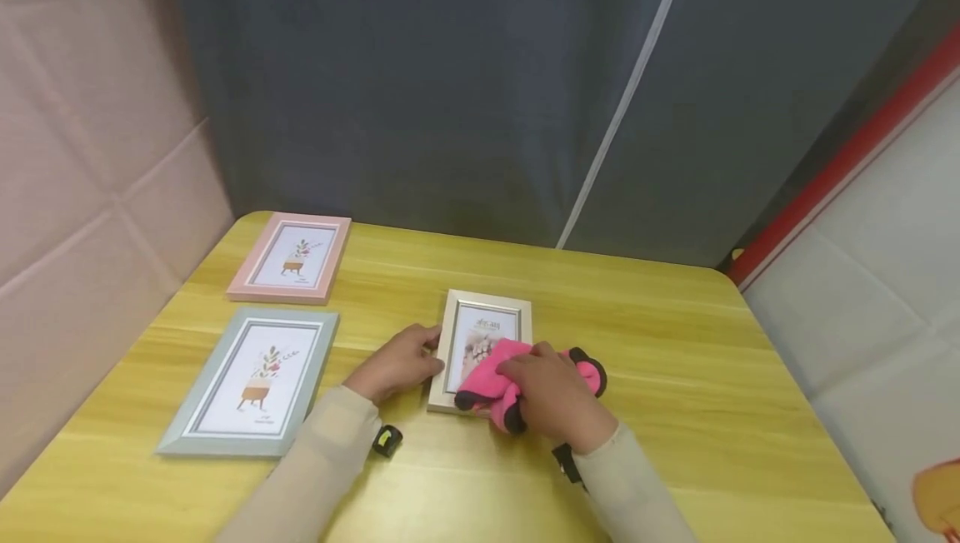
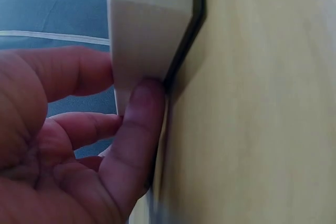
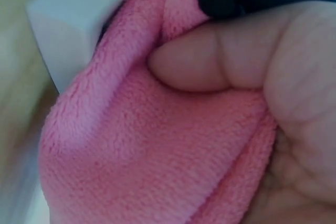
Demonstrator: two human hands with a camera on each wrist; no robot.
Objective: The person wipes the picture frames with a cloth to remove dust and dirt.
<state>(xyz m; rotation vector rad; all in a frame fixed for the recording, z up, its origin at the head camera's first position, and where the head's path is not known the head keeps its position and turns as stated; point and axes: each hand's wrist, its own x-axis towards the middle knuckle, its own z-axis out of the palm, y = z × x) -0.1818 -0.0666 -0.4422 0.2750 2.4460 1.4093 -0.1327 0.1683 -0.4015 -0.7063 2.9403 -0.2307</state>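
Observation:
In the head view a cream picture frame with a printed photo lies flat near the middle of the table. My left hand holds its left edge; in the left wrist view the thumb presses the frame's side and a fingertip meets the upper edge. A bunched pink cloth with dark trim is gripped in my right hand, over the frame's lower right part, which it hides. Up close in the right wrist view, the thumb pinches the fluffy cloth beside a frame corner.
Two more picture frames lie on the left of the yellow wood-grain table: a pink one at the back and a pale blue-green one in front, near my left forearm. A dark grey curtain hangs behind the table.

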